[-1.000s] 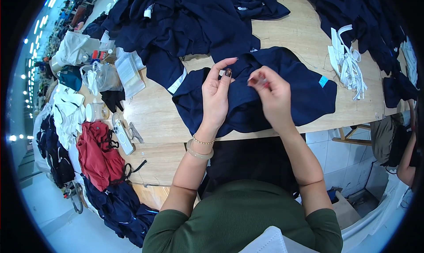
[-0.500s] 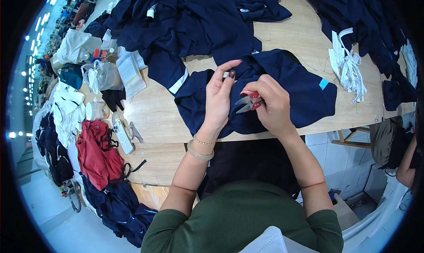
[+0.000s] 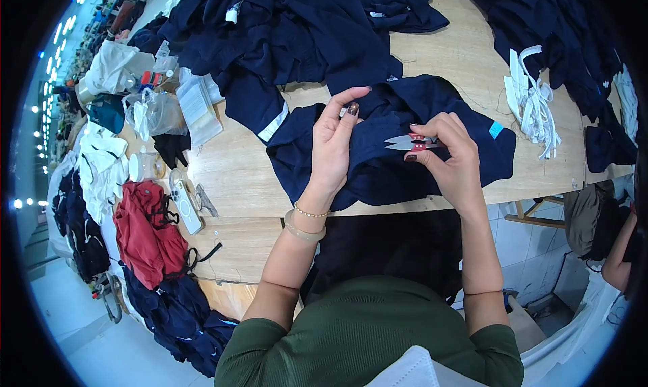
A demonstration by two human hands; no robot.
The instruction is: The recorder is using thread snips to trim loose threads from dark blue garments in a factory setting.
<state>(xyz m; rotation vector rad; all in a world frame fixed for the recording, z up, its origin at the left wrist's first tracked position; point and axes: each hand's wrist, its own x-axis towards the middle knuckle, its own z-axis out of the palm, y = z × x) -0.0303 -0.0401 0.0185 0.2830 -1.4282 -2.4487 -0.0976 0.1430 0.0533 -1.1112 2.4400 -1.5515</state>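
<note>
On my far left a red garment (image 3: 145,228) lies crumpled at the bare wooden table's (image 3: 236,171) edge. My left hand (image 3: 334,147) pinches soft navy fabric (image 3: 405,164) spread mid-table; my right hand (image 3: 449,161) is curled tight around small red-handled metal snips (image 3: 408,142).

The right hand (image 3: 452,161) has drawn apart from the left hand (image 3: 332,147), and its thread snips (image 3: 405,142) now point leftward in full view.

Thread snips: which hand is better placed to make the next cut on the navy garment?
Right. The right hand already holds the thread snips, tips toward the left hand, which pinches the navy garment.
</note>
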